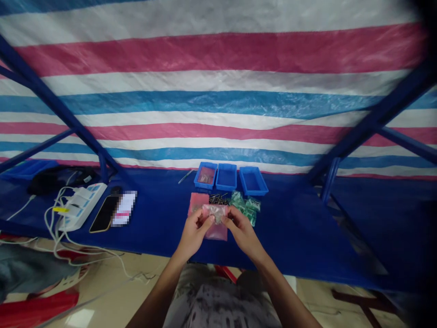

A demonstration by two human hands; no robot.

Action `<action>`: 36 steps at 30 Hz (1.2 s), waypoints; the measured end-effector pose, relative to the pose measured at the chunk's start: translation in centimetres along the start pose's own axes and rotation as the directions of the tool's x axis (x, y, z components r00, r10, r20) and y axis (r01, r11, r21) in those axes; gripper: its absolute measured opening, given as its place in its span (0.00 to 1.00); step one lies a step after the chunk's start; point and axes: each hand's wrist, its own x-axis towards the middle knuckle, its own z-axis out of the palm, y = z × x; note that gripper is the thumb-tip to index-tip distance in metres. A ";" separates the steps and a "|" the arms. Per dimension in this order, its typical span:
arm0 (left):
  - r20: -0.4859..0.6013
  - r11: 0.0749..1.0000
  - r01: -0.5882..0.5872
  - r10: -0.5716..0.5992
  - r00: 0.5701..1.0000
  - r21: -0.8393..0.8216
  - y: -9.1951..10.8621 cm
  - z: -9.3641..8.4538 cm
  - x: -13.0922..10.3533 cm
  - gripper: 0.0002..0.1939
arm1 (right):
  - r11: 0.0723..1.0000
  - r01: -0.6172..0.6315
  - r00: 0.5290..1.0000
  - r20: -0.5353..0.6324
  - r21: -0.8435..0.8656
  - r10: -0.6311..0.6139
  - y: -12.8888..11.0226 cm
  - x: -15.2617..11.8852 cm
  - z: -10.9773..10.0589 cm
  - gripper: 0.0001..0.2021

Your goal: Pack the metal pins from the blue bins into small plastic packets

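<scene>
A pink plastic bag (217, 233) with small pale pieces inside is held up above the near part of the table. My left hand (195, 231) pinches its left side, thumb on the front. On the opposite side, my right hand (243, 228) grips it the same way. Behind the bag lies another pink bag (198, 199), partly covered by my left hand. Dark screws (218, 199) lie in a loose pile just beyond the held bag. Several green packets (248, 208) are heaped to the right of the screws.
Three blue trays stand at the back; the left tray (205, 187) holds a pink bag. A thin stick (185, 176) lies beside it. On the left are a phone (105, 214), a blurred-out sheet (124, 208) and a white power strip (83, 205) with cables. Blue frame bars (372, 123) flank the table.
</scene>
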 end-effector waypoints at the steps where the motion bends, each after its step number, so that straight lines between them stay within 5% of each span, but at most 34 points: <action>1: -0.006 1.000 0.003 -0.003 1.000 0.002 0.0 0.0 -0.1 0.19 | 1.000 -0.001 1.000 -0.002 0.010 0.001 0.1 0.0 0.1 0.10; 15: 0.052 0.993 -0.046 0.040 0.998 0.111 -0.5 0.1 -0.3 0.17 | 1.000 -0.005 0.991 -0.131 -0.023 0.002 -0.1 -0.1 0.8 0.11; 36: -0.028 0.988 -0.084 0.088 0.996 0.129 0.2 -0.6 -1.7 0.18 | 0.999 -0.040 0.996 -0.074 0.024 0.042 -1.2 -0.4 1.4 0.14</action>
